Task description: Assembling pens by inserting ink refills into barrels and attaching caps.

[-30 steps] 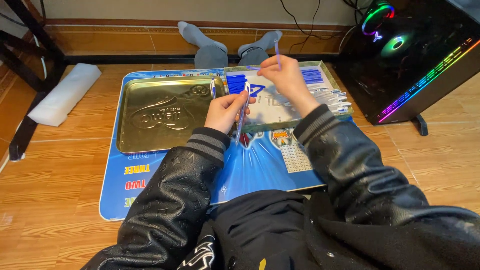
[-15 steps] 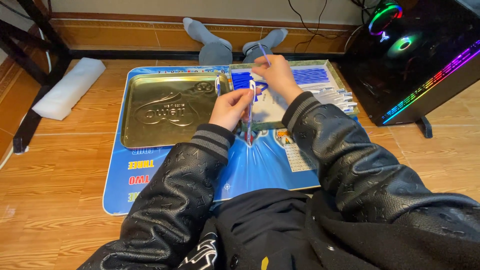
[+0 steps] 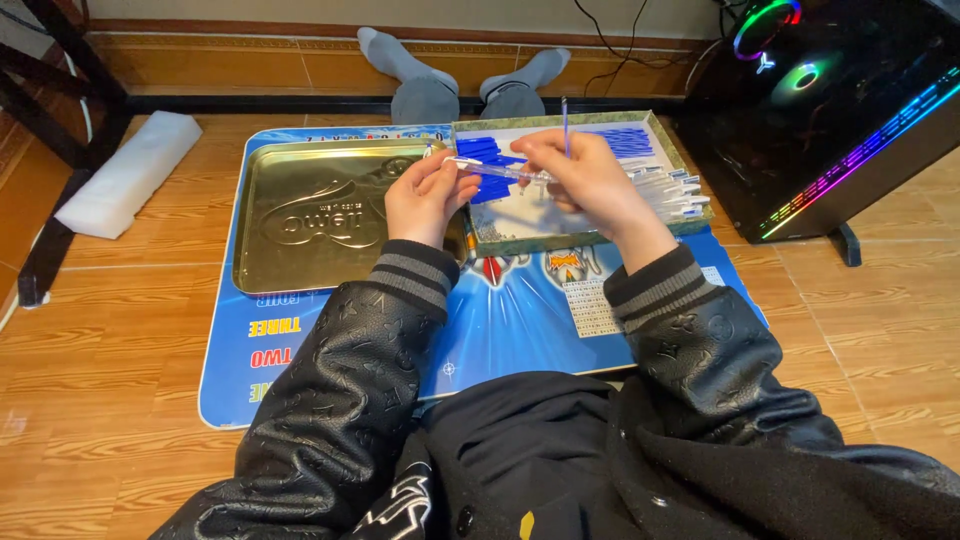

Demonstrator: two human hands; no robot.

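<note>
My left hand (image 3: 422, 196) and my right hand (image 3: 582, 178) meet over a shallow cardboard box (image 3: 668, 222), each gripping one end of a clear pen barrel (image 3: 492, 170) held level between them. My right hand also pinches a thin blue refill (image 3: 565, 118) that sticks straight up. The box holds blue pen parts and several clear barrels (image 3: 672, 188) lined up at its right side. Both arms wear black jacket sleeves with striped cuffs.
A gold metal tray (image 3: 300, 235) lies left of the box on a blue printed mat (image 3: 520, 315) on the wooden floor. A lit computer case (image 3: 840, 110) stands at the right, a white foam block (image 3: 130, 172) at the left, socked feet (image 3: 450, 75) beyond.
The two hands have come together over the box. The clear barrel, earlier upright in my left hand, now lies level between both hands. The refill stays upright in my right hand.
</note>
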